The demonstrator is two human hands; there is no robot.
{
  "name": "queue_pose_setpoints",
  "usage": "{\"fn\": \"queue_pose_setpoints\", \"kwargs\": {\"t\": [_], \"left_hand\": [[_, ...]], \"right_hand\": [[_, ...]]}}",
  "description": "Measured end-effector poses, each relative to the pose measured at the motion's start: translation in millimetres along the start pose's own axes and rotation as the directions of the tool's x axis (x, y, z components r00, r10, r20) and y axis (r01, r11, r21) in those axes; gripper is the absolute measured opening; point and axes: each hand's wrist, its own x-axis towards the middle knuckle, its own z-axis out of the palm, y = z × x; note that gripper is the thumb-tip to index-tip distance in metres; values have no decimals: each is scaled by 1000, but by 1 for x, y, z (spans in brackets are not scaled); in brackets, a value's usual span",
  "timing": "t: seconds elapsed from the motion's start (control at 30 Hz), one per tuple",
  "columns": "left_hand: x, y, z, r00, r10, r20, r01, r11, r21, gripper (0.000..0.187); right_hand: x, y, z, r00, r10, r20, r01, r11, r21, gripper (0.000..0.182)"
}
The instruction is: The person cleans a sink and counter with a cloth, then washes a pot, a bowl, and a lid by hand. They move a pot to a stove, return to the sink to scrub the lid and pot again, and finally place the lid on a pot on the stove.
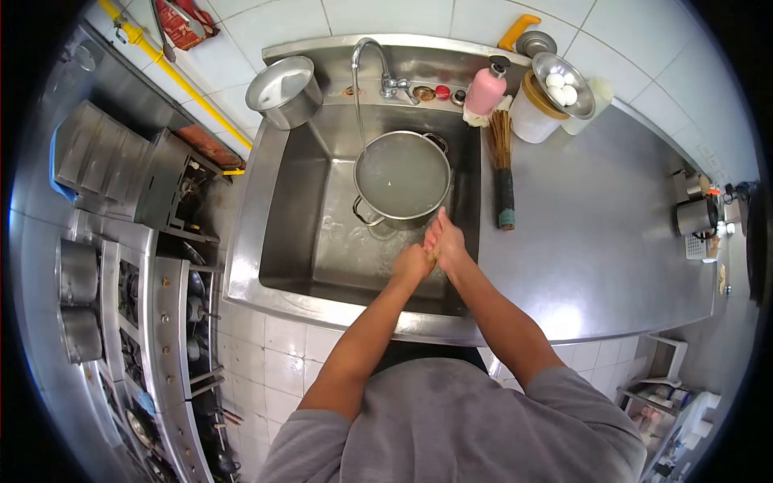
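My left hand [412,263] and my right hand [448,241] are pressed together over the front right part of the steel sink [330,256]. Both are closed, fingers wrapped inward. A small yellowish bit [435,253] shows between them, too hidden to name. Just beyond the hands, a two-handled metal pot [361,201] stands in the sink, filled with cloudy water [403,177]. The curved faucet [356,72] reaches over the pot's left side, with a thin stream seeming to run down into it.
A deep steel pot [288,113] stands on the sink's back left corner. Right of the basin are a pink pump bottle [486,90], a stick brush [503,177], and a bowl [584,101] of white eggs on a tub. The steel counter [596,249] extends right; a stove [165,322] stands left.
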Motion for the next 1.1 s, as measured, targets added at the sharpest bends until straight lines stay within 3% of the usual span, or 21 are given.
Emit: {"fn": "queue_pose_setpoints", "kwargs": {"t": [0.07,0.1,0.17,0.2,0.27,0.3,0.33,0.4,0.47,0.53,0.6,0.67,0.7,0.73,0.77,0.8,0.87,0.9,0.93,0.97,1.1], "left_hand": [[0,-7,-9,955,271,119,-276,961,31,49],[-4,-9,-17,951,283,125,-289,957,32,49],[-30,6,-71,847,234,478,29,876,-481,46],[-38,6,-91,835,241,494,89,828,-554,45],[-40,-3,-115,810,270,520,129,783,-609,44],[-37,-7,-122,866,258,429,161,668,-726,39],[-34,-4,-124,910,229,346,180,535,-826,35],[-46,25,-136,896,311,316,83,583,-808,41],[-62,48,-136,870,398,292,-13,610,-792,50],[-87,67,-118,602,743,292,-517,641,-567,51],[-104,80,-111,529,785,322,-495,593,-635,60],[-102,83,-99,546,672,500,-309,716,-626,45],[-105,84,-108,576,644,503,-503,765,-402,29],[-108,86,-116,554,657,511,-518,753,-406,29],[-111,87,-123,608,619,498,-506,785,-358,29],[-112,86,-129,662,579,476,-491,815,-308,31],[-110,84,-135,575,727,376,-635,686,-355,31],[-109,86,-136,587,735,341,-632,678,-374,34],[-114,93,-142,598,741,305,-629,670,-395,37],[-124,101,-145,622,733,277,-490,640,-592,34],[-120,116,-159,600,757,258,-490,603,-629,21]], "right_hand": [[-16,-8,16,989,4,-147,-5,1000,-11,48],[-29,-18,22,988,-8,-154,7,1000,-8,48],[-59,-41,39,973,-129,-189,104,985,-136,44],[-65,-46,31,969,-147,-197,123,984,-128,44],[-84,-60,15,968,-250,1,246,949,-196,31],[-101,-65,13,963,-269,-20,238,884,-403,19],[-116,-67,14,952,-303,-38,264,879,-396,19],[-144,-65,12,911,-393,124,388,716,-580,15],[-166,-54,10,893,-443,82,410,723,-556,17],[-189,-45,23,876,-480,48,448,772,-450,22],[-211,-44,32,856,-514,55,489,771,-409,29],[-227,-49,36,722,-690,59,557,528,-641,32],[-241,-54,37,705,-708,44,561,518,-646,32],[-261,-63,42,677,-735,-14,416,399,-817,31],[-279,-66,47,640,-766,-62,234,271,-934,31],[-292,-63,51,623,-779,-63,236,265,-935,31],[-312,-58,57,573,-813,-104,0,127,-992,33],[-320,-54,58,554,-826,-106,0,127,-992,33],[-326,-51,57,618,-778,-112,-5,138,-990,35],[-333,-49,57,680,-723,-118,-13,148,-989,37],[-366,-46,57,731,-675,-101,-37,109,-993,32]]}}
